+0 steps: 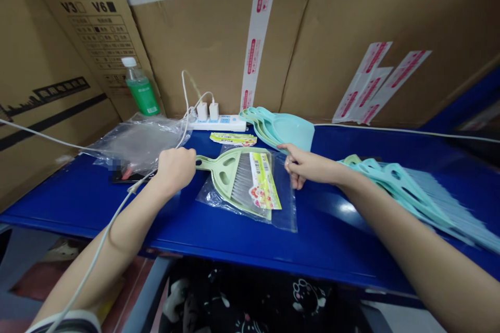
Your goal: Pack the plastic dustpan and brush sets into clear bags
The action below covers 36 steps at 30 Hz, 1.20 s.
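A pale green dustpan (224,177) with a grey-bristled brush (242,179) lies mostly inside a clear plastic bag (287,213). On the bristles rests a yellow and white label card (265,182). My left hand (175,170) is closed around the end of the green handle, which sticks out of the bag on the left. At the bag's right edge, my right hand (304,165) has its fingers curled on the plastic, the index finger reaching forward. Just beyond that fingertip stands a stack of blue and green dustpans (295,127).
Several blue brushes (406,192) lie at right, partly behind my forearm. More label cards (233,139) sit before a power strip (222,123). Clear bags (144,138) and a green-labelled bottle (141,88) are at left. A white cable (113,218) crosses my left forearm. Cardboard (219,41) walls the back.
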### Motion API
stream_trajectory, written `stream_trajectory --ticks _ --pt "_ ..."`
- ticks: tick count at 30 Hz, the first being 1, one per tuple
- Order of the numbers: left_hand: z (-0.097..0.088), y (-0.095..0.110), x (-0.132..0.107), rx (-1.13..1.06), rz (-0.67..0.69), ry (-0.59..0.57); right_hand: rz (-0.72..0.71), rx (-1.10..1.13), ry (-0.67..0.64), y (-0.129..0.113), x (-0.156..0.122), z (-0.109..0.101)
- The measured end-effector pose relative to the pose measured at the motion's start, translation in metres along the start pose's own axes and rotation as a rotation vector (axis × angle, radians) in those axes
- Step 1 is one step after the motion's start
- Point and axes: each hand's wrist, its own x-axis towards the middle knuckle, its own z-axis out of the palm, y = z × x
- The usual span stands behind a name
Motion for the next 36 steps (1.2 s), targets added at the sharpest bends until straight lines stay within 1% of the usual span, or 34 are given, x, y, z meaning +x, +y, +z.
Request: stream_trajectory --ticks 6,8,10,11,12,13,16,19,22,25,29,31,36 --pt "-0.003 0.002 -0.001 0.000 0.013 0.004 -0.005 -0.202 0.037 0.001 0.000 0.001" --pt "-0.003 0.002 -0.002 -0.012 0.008 0.023 -0.014 -0.312 0.114 0.000 -0.001 0.001" --pt "-0.002 0.002 -0.002 -0.002 0.003 0.034 -0.062 -0.478 0.239 -0.002 -0.004 0.002" --pt "-0.002 0.002 -0.002 0.009 0.001 0.039 -0.100 -0.555 0.273 -0.003 -0.005 0.002" --pt "-0.001 0.002 -0.002 0.020 0.002 0.043 -0.143 -0.614 0.267 -0.003 -0.006 0.003" --pt "-0.001 0.003 -0.002 0.030 0.004 0.045 -0.186 -0.647 0.220 -0.004 -0.007 0.003" --pt "0.000 0.003 -0.002 0.046 0.012 0.053 -0.289 -0.633 0.018 -0.007 -0.008 0.004" --pt "0.000 0.005 -0.002 0.052 0.013 0.051 -0.344 -0.561 -0.054 -0.007 -0.006 0.003" --pt "0.000 0.006 -0.002 0.055 0.016 0.045 -0.337 -0.489 -0.074 -0.005 -0.003 0.003" --pt "0.000 0.006 -0.002 0.056 0.020 0.041 -0.327 -0.439 -0.058 -0.002 0.000 0.004" --pt "0.000 0.005 -0.002 0.056 0.029 0.044 -0.391 -0.375 -0.043 0.001 0.003 0.004" --pt "0.000 0.005 -0.003 0.051 0.031 0.040 -0.401 -0.359 -0.048 0.002 0.003 0.003" --pt "0.000 0.007 -0.002 0.047 0.023 0.029 -0.348 -0.376 -0.065 0.003 0.003 -0.001"
